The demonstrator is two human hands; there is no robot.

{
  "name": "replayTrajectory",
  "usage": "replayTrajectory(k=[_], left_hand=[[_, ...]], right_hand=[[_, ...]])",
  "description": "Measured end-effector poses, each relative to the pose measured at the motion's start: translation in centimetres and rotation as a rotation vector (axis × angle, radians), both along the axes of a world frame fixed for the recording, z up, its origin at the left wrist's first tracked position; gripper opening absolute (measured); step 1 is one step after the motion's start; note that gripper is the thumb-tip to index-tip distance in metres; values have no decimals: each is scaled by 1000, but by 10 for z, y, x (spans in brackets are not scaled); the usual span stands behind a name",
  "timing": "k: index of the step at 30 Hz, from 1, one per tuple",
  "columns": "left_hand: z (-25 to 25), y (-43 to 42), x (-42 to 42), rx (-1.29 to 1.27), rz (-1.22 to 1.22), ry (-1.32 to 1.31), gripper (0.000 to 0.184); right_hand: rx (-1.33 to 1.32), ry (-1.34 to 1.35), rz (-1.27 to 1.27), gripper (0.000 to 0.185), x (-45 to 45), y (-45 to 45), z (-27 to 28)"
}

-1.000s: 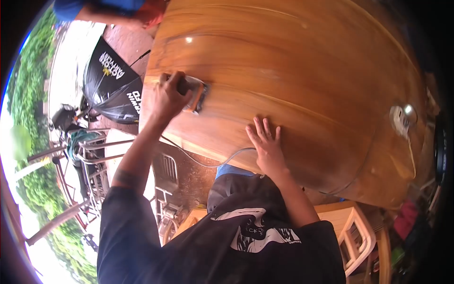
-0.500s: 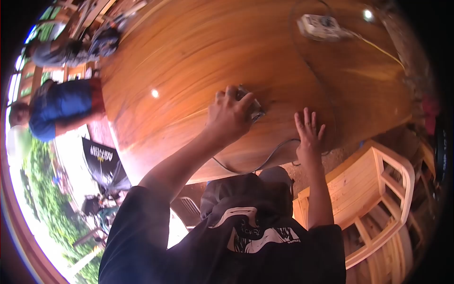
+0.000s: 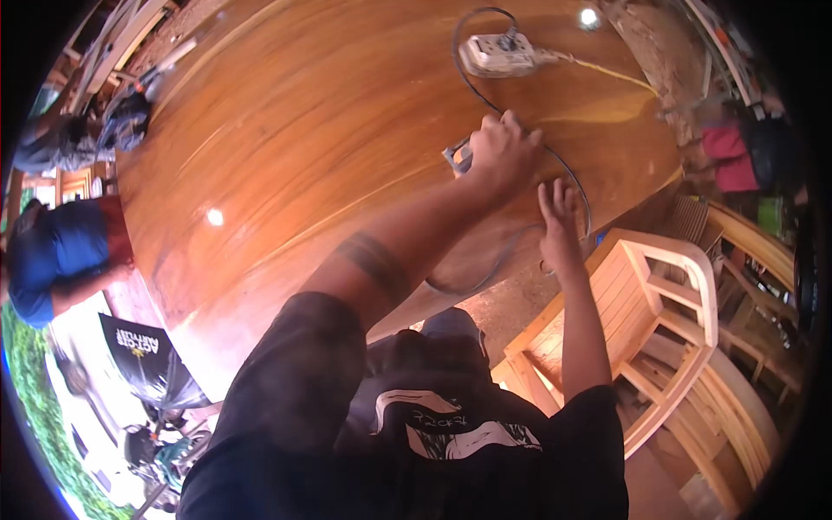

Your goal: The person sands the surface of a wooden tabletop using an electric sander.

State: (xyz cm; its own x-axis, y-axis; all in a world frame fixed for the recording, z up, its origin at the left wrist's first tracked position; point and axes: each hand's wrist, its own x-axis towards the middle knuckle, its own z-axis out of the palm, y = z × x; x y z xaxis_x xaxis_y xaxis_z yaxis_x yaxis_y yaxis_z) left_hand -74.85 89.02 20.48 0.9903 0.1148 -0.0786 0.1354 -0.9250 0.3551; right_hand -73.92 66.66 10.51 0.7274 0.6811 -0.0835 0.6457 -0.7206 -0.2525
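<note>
My left hand (image 3: 505, 158) is wrapped round a small power sander (image 3: 458, 158) on the broad, glossy wooden tabletop (image 3: 303, 121). Most of the tool is hidden under the hand; its front left edge shows. Just to the right, my right hand (image 3: 559, 212) rests near the table's close edge with its fingers apart and nothing in them. A dark cable (image 3: 576, 178) curves past both hands. Farther back on the wood lies a white power strip (image 3: 500, 55) with a plug in it and a yellowish cord.
A wooden chair frame (image 3: 637, 321) stands close on the right. A person in a blue shirt (image 3: 74, 238) is at the table's left edge. Below that person is a black umbrella (image 3: 147, 360). Another person's dark red clothing (image 3: 730, 158) shows at the far right.
My left hand has carried the sander to the right across the tabletop, close to my right hand. The view has turned right, bringing the power strip and chair frame further in.
</note>
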Motion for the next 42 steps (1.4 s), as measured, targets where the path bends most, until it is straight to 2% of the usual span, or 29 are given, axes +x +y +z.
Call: replayTrajectory(k=[3,7,12,15,18,20,22,24,26,29,32,36,38,40,42], left_hand=[[-13,36,-63,19,118,-43,40],[6,110,-182,-29,323,30,37],[-1,189,-337,42,712,-2,33],[1,230,-433,83,938,-24,33],[-2,268,-520,131,1141,24,41],[-8,292,-577,254,1253,62,44],[6,316,-627,186,1359,95,44],[20,332,-667,243,1427,194,42],[16,341,-702,238,1475,147,41],[13,325,-720,246,1466,111,40],[15,287,-702,201,1421,176,39],[-1,213,-640,220,1264,37,44],[-7,175,-599,134,1234,53,46],[-11,136,-555,191,1154,68,50],[0,107,-512,17,1052,120,55]], right_hand=[[11,33,136,91,-56,27,0],[-48,67,319,86,-152,92,5],[-59,186,744,73,-280,187,14],[-136,152,983,68,-340,242,17],[-159,137,1165,68,-380,283,20],[-170,100,1255,68,-402,303,18],[-173,112,1295,69,-420,322,18],[-186,137,1332,68,-440,338,26],[-129,103,1377,66,-456,349,15],[-48,99,1456,61,-473,351,12],[-51,277,1457,61,-459,333,23],[-126,176,1247,67,-391,272,14],[-180,226,1076,70,-351,236,21],[-241,196,944,76,-317,203,23],[-275,159,866,79,-294,170,14]])
